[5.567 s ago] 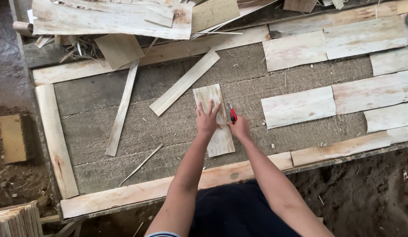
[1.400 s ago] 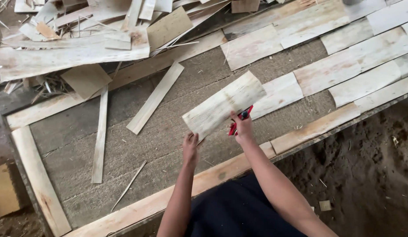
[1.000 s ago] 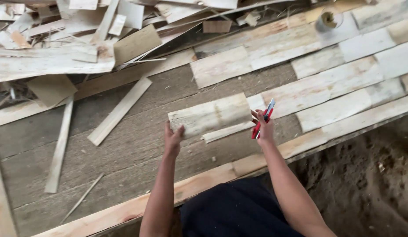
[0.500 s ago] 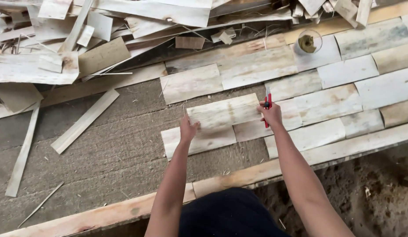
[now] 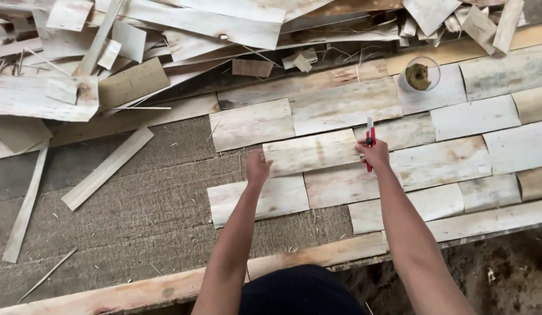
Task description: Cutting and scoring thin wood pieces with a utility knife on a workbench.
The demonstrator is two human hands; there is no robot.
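Observation:
A pale rectangular sheet of wood veneer point(image 5: 310, 151) lies flat among other sheets laid side by side on the grey bed. My left hand point(image 5: 257, 168) presses on its left end. My right hand point(image 5: 373, 153) rests at its right end and grips a red utility knife point(image 5: 369, 140) with the blade end pointing away from me. Other veneer sheets touch it on the far, near and right sides.
Laid sheets cover the bed to the right point(image 5: 475, 116). A glass jar point(image 5: 421, 74) stands on a sheet at the back right. A heap of veneer scraps point(image 5: 166, 35) fills the back. Loose strips point(image 5: 106, 168) lie at left. A wooden frame rail point(image 5: 317, 256) runs along the near edge, with dirt beyond.
The veneer sheet went from held in the air to lying flat in the row of sheets. Both hands came down with it, and my view shifted right.

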